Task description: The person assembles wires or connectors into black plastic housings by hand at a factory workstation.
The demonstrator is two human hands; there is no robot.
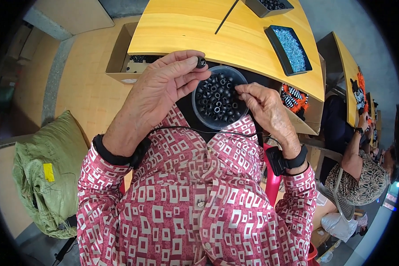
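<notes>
Between thumb and fingertips, my left hand [170,75] pinches a small round black cap-like piece [201,63] with a pale mark on its end. It is raised just above the far left rim of a clear plastic tub [210,126]. Inside lie many small hollow black pieces [219,98], some with their openings facing up. My right hand [266,106] is at the tub's right rim, thumb and forefinger pressed together. Whatever it may hold there is too small to make out. The tub sits in front of my body, close to the table edge.
On the yellow wooden table [186,33] are a black tray of pale blue bits [290,49], another dark tray [270,6] and a thin black rod [226,17]. Cardboard boxes [116,55] flank the table. A green sack [48,173] stands left; a person [359,177] sits right.
</notes>
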